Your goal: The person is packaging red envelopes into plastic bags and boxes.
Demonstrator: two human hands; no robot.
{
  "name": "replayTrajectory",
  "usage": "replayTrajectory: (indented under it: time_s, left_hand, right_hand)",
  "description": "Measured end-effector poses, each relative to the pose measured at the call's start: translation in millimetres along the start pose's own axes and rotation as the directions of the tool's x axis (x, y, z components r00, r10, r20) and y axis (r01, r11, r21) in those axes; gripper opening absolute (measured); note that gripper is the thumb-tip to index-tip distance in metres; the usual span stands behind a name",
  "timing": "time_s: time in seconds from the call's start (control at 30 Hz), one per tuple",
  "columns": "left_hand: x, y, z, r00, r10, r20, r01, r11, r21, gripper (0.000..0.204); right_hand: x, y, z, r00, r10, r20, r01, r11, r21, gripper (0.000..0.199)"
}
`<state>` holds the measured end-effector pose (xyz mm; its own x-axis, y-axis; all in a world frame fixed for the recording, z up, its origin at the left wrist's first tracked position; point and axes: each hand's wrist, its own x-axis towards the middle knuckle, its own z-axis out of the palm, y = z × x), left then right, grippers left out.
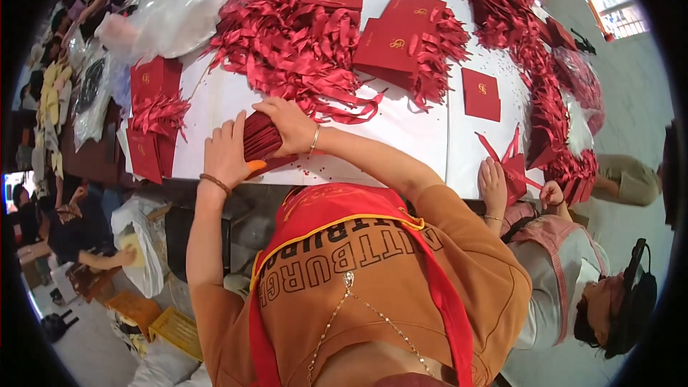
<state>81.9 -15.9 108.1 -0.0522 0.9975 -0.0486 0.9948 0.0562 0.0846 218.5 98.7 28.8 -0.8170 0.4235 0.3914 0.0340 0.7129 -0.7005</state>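
At the table's near edge, my left hand [228, 147] and my right hand [290, 127] close round a stack of flat red gift bags [261, 137], one on each side. The stack's many thin edges face up between my palms. An orange finger cot [256, 165] covers my left thumb tip. Just beyond my hands lies a big heap of red ribbon handles [287, 64], some trailing close to my right fingers. To the left of my left hand, more flat red bags [154, 79] lie in a pile with their ribbons bunched on top.
Larger red bags [390, 43] and a single small red bag [481, 94] lie on the white table [401, 140]. Clear plastic wrapping [168, 14] covers the far left. At right, a co-worker's hands [493, 183] handle a ribboned bag [514, 172]. A yellow crate [175, 332] stands on the floor.
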Motion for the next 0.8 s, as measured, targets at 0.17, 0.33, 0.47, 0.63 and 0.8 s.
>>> replayTrajectory:
  time_s: [0.17,0.33,0.47,0.63,0.8]
  left_hand:
    - [4.1,0.1,14.1,0.997,-0.003,-0.077,-0.006,0.994,-0.113,0.076]
    - [1.2,2.0,18.2,0.996,-0.029,-0.083,0.019,0.993,-0.12,0.071]
    - [5.0,-9.3,18.7,0.988,0.039,-0.148,-0.057,0.991,-0.122,0.064]
    - [9.2,-14.4,13.4,0.986,0.103,-0.133,-0.111,0.992,-0.052,0.057]
    - [-3.5,-19.5,24.3,0.976,0.095,-0.194,-0.108,0.993,-0.057,0.055]
  right_hand:
    - [-2.6,-0.1,-6.6,0.999,0.037,0.012,-0.033,0.972,-0.234,0.094]
    - [0.6,9.6,-1.3,0.997,-0.07,0.019,0.069,0.997,0.025,0.069]
    - [-0.8,12.4,9.9,0.987,-0.108,-0.119,0.108,0.994,0.0,0.053]
    - [5.7,0.8,6.0,0.991,0.13,0.032,-0.133,0.98,0.148,0.08]
    - [6.8,-32.6,-21.3,0.993,0.113,0.02,-0.107,0.977,-0.186,0.079]
